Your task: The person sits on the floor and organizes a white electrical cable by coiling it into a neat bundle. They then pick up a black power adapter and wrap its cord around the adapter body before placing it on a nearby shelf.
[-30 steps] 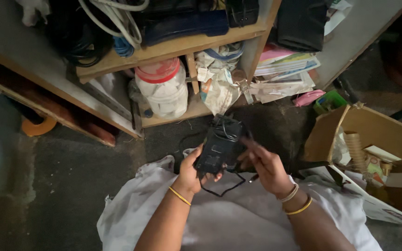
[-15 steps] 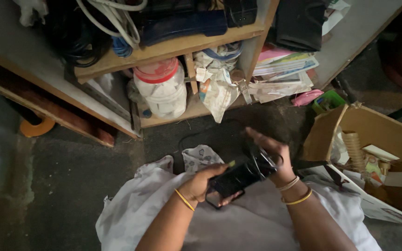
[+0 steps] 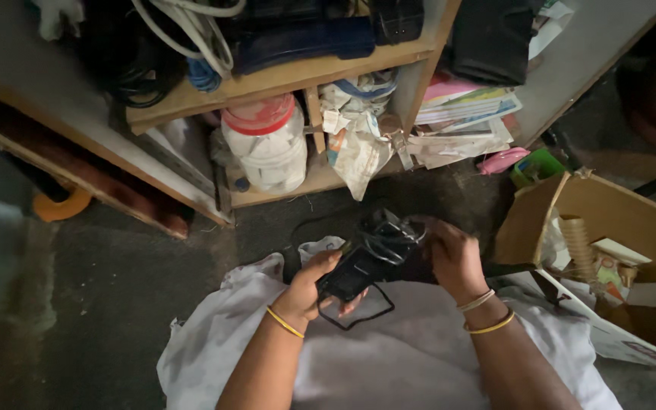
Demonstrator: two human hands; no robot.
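Observation:
A black box-shaped adapter [image 3: 360, 262] with a black cable wound around it is held over my lap, above a white cloth [image 3: 389, 357]. My left hand [image 3: 314, 287] grips its lower end from below. My right hand [image 3: 451, 257] clasps its upper right end, fingers over the coiled cable [image 3: 383, 235]. A loop of the cable [image 3: 358, 317] hangs down beneath the adapter. Both wrists wear thin yellow bangles.
A wooden shelf unit [image 3: 267, 80] stands ahead, holding a white jar with a red lid [image 3: 266, 143], crumpled paper [image 3: 358, 148], cables and books [image 3: 465, 106]. An open cardboard box [image 3: 609, 250] with odds and ends sits at the right. The floor is dark concrete.
The adapter was upright a second ago, then tilted flat to the right. Now it sits slanted between both hands, with my right hand closed over its cable end.

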